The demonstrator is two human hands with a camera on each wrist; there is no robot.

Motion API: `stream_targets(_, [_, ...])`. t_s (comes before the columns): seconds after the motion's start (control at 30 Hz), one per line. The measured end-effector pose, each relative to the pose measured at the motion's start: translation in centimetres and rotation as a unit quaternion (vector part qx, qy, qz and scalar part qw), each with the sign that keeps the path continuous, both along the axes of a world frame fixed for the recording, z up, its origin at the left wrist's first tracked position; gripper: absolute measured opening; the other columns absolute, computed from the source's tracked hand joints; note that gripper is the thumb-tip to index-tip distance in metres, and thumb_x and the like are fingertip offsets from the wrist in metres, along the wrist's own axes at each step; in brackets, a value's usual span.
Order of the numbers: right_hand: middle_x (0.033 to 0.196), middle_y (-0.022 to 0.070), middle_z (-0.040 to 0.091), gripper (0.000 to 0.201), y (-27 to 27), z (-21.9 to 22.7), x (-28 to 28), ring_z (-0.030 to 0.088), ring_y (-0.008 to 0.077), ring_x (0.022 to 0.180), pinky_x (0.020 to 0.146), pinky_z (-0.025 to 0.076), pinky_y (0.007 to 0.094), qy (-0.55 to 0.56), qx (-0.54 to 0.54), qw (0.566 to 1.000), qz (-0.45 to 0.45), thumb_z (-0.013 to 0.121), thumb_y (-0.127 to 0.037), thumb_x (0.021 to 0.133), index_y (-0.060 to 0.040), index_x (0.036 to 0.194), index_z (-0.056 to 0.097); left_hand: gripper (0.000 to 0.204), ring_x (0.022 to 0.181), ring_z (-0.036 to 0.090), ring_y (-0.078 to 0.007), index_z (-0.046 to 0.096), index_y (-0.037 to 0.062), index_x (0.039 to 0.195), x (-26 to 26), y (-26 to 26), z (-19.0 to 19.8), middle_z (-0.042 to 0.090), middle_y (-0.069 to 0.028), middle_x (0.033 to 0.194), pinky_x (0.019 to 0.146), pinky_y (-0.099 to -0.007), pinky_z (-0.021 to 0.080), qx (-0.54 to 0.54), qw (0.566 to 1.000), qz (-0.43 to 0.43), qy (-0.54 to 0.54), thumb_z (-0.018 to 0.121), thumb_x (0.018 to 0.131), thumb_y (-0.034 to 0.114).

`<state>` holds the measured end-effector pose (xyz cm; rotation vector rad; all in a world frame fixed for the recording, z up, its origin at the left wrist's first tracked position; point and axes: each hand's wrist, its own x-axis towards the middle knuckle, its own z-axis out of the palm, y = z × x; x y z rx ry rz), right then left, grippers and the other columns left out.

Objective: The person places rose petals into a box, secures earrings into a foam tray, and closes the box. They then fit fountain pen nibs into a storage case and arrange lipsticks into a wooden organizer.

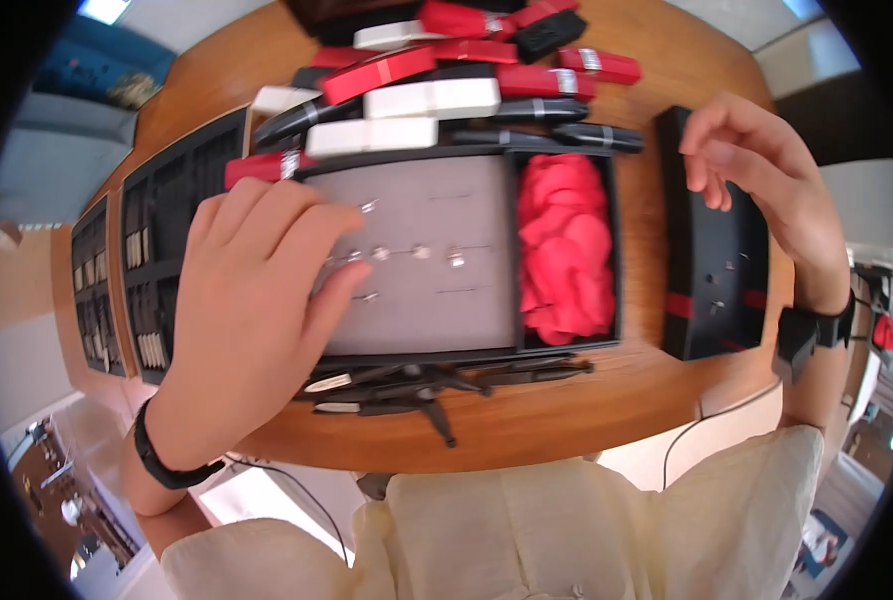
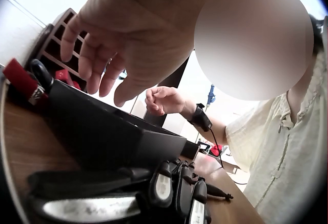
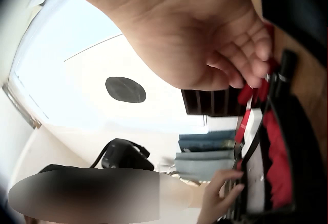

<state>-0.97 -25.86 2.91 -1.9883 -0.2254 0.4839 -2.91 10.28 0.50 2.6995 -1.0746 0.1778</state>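
Left hand (image 1: 251, 270) over jewelry box (image 1: 486, 325), grip loosely spread. Right hand (image 1: 766, 165) near black case (image 1: 691, 250), grip loosely bent. Desk (image 1: 642, 230) strip separates edges.

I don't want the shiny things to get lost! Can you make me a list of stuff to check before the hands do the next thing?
1. Left hand free: ok, no object seen in it; it is over the black box.
2. Right hand free: ok, no object seen in it.
3. Jewellery on the grey pad: ok for the pieces in sight; the left hand covers part of the pad.
4. Red filling inside its compartment: ok.
5. Small shiny things in the long black box fastened: cannot tell.
6. Black things lined up neatly: not ok, some lie at different angles.
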Motion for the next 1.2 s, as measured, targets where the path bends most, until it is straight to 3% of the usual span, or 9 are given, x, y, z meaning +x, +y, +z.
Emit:
stream_targets(0.13, [0.079, 0.0015, 0.060, 0.011, -3.3, -0.1, -1.0, 0.055, 0.0090, 0.069, 0.063, 0.043, 0.0226, 0.024, -0.153, 0.987, -0.049, 0.056, -0.010, 0.093, -0.0036, 0.100, 0.061, 0.024, 0.090, 0.055, -0.0312, 0.063, 0.0045, 0.098, 0.4, -3.7, 0.3, 0.059, -0.0098, 0.096, 0.079, -0.0406, 0.043, -0.015, 0.997, -0.073, 0.027, 0.073, 0.076, 0.009])
stream_targets(0.2, [0.082, 0.0095, 0.062, 0.012, -4.2, -2.6, -1.9, 0.061, 0.0218, 0.074, 0.066, 0.048, 0.0318, -0.077, -0.380, 0.922, 0.002, 0.061, -0.007, 0.089, -0.0024, 0.099, 0.058, 0.024, 0.089, 0.055, -0.0303, 0.063, 0.0048, 0.097, 0.3, -5.9, -0.3, 0.059, -0.0093, 0.094, 0.078, -0.0403, 0.042, -0.020, 0.994, -0.106, 0.032, 0.073, 0.076, 0.011])
stream_targets(0.3, [0.087, 0.0173, 0.063, 0.016, -7.0, -4.5, -2.2, 0.062, 0.0351, 0.083, 0.071, 0.050, 0.0428, -0.265, -0.446, 0.855, 0.028, 0.064, -0.006, 0.085, -0.0004, 0.097, 0.055, 0.022, 0.087, 0.053, -0.0277, 0.063, 0.0060, 0.094, 0.0, -10.7, 0.2, 0.057, -0.0077, 0.089, 0.076, -0.0389, 0.041, -0.021, 0.988, -0.151, 0.031, 0.074, 0.077, 0.016])
stream_targets(0.63, [0.082, 0.0198, 0.063, 0.006, -6.2, -9.0, -3.6, 0.063, 0.0396, 0.083, 0.071, 0.052, 0.0470, -0.301, -0.480, 0.824, -0.024, 0.059, -0.002, 0.083, 0.0020, 0.085, 0.055, 0.009, 0.078, 0.054, -0.0188, 0.063, 0.0072, 0.073, -4.0, -15.0, -2.0, 0.057, -0.0031, 0.072, 0.069, -0.0339, 0.039, 0.009, 0.965, -0.259, -0.034, 0.068, 0.068, 0.013])
stream_targets(0.77, [0.083, 0.0217, 0.064, 0.002, -5.3, -7.5, -3.5, 0.062, 0.0413, 0.082, 0.072, 0.052, 0.0468, -0.297, -0.472, 0.830, -0.021, 0.057, 0.000, 0.083, 0.0022, 0.083, 0.056, 0.018, 0.084, 0.051, -0.0215, 0.060, 0.0098, 0.082, -3.0, -14.2, -1.4, 0.053, -0.0037, 0.081, 0.075, -0.0349, 0.039, 0.037, 0.974, -0.222, -0.012, 0.072, 0.079, 0.023])
stream_targets(0.87, [0.079, 0.0161, 0.066, 0.006, -4.6, -5.1, -2.9, 0.065, 0.0307, 0.073, 0.065, 0.052, 0.0378, -0.301, -0.369, 0.879, -0.010, 0.059, -0.002, 0.086, 0.0033, 0.088, 0.060, 0.018, 0.083, 0.054, -0.0242, 0.061, 0.0089, 0.088, -1.1, -13.2, -0.5, 0.055, -0.0053, 0.083, 0.075, -0.0361, 0.041, -0.008, 0.982, -0.190, 0.008, 0.072, 0.080, 0.020])
stream_targets(0.93, [0.076, 0.0056, 0.066, 0.010, -3.0, -2.2, -2.5, 0.061, 0.0134, 0.067, 0.060, 0.048, 0.0257, -0.065, -0.110, 0.990, -0.056, 0.062, -0.009, 0.091, 0.0007, 0.093, 0.064, 0.023, 0.084, 0.059, -0.0278, 0.062, 0.0063, 0.100, 0.2, -12.7, 0.1, 0.061, -0.0081, 0.091, 0.073, -0.0376, 0.045, -0.068, 0.984, -0.166, 0.013, 0.072, 0.081, 0.014])
stream_targets(1.03, [0.078, -0.0012, 0.064, 0.012, -0.2, -0.2, -2.5, 0.056, 0.0038, 0.068, 0.059, 0.042, 0.0187, 0.082, 0.118, 0.989, -0.042, 0.064, -0.014, 0.094, -0.0029, 0.096, 0.067, 0.023, 0.083, 0.062, -0.0284, 0.061, 0.0051, 0.100, 0.5, -11.9, 0.7, 0.064, -0.0094, 0.094, 0.070, -0.0384, 0.048, -0.143, 0.981, -0.127, 0.038, 0.071, 0.081, 0.013])
stream_targets(1.2, [0.083, 0.0015, 0.066, 0.012, 4.2, -0.2, -2.8, 0.056, 0.0061, 0.069, 0.061, 0.043, 0.0204, 0.129, 0.271, 0.954, 0.009, 0.065, -0.014, 0.094, -0.0035, 0.098, 0.068, 0.023, 0.071, 0.064, -0.0264, 0.063, 0.0053, 0.096, -0.1, -9.6, 0.8, 0.067, -0.0070, 0.085, 0.062, -0.0332, 0.050, -0.248, 0.962, -0.109, 0.029, 0.077, 0.078, 0.006])
